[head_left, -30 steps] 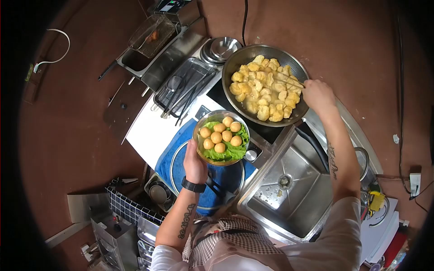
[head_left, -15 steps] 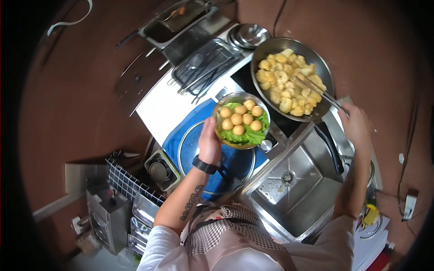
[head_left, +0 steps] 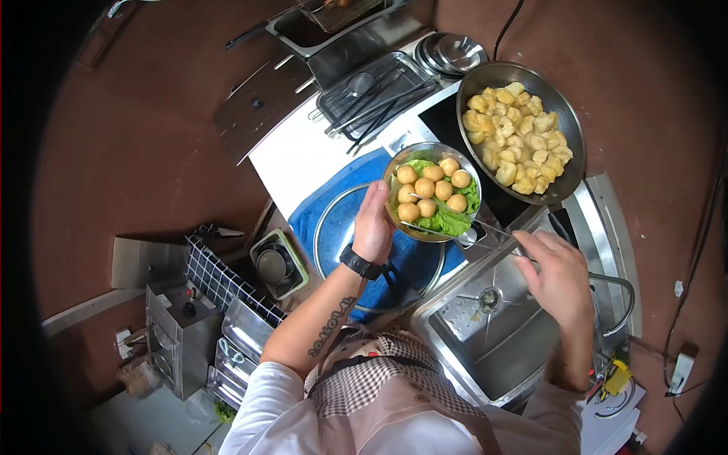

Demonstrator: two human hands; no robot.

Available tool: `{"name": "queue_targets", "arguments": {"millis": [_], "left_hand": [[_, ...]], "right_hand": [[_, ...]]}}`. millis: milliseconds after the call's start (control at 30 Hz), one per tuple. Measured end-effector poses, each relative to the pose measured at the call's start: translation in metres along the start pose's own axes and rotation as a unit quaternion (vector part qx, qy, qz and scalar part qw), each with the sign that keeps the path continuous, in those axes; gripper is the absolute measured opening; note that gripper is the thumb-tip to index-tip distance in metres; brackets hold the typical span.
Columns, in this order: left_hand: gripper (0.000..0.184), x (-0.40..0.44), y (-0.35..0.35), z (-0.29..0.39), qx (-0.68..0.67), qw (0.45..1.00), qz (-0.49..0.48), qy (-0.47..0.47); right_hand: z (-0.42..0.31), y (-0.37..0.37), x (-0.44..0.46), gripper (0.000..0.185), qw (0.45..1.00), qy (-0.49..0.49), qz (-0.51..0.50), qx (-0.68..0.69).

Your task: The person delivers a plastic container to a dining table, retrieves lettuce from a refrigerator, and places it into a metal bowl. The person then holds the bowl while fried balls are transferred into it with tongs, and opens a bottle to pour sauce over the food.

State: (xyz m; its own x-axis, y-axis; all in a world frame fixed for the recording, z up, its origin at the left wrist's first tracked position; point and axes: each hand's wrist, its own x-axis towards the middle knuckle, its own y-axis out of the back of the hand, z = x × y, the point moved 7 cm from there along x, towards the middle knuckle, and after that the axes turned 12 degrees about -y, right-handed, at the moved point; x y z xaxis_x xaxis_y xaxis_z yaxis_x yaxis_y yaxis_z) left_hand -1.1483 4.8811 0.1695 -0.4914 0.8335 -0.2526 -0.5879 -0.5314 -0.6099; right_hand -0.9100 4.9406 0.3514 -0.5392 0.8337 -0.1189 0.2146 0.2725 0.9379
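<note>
My left hand [head_left: 373, 227] grips the left side of a round metal bowl [head_left: 413, 236], tilted toward me. Inside it, several light-brown balls [head_left: 425, 188] sit on green lettuce leaves [head_left: 449, 222]. A pair of thin metal tongs [head_left: 494, 230] is closed in my right hand [head_left: 557, 277], which hangs over the sink. The tips of the tongs reach into the bowl near the lower balls; whether they pinch one is unclear. Beyond the bowl stands a large pan [head_left: 570, 125] filled with pale yellow, puffy food pieces [head_left: 519, 136].
Right in front of me is a steel sink [head_left: 504, 345]. A glass lid [head_left: 326, 250] rests on a blue cloth [head_left: 303, 216] under my left arm. Stacked metal bowls [head_left: 462, 53], a tray of utensils [head_left: 413, 72] and a fryer [head_left: 334, 57] stand at the far side.
My right hand has brought the tongs from the pan back to the bowl, nearer my body. The left hand still holds the bowl. The whole view has shifted slightly.
</note>
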Motion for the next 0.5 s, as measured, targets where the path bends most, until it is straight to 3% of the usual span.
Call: {"name": "queue_targets", "arguments": {"millis": [133,500], "left_hand": [[0.031,-0.005,-0.005,0.005,0.008,1.000,0.023,-0.013],[0.035,-0.013,-0.002,0.007,-0.015,1.000,0.001,-0.010]], "right_hand": [[0.016,0.005,-0.001,0.030,0.996,-0.047,-0.004,0.071],[0.042,-0.026,-0.017,0.026,0.987,-0.115,0.029,0.105]]}}
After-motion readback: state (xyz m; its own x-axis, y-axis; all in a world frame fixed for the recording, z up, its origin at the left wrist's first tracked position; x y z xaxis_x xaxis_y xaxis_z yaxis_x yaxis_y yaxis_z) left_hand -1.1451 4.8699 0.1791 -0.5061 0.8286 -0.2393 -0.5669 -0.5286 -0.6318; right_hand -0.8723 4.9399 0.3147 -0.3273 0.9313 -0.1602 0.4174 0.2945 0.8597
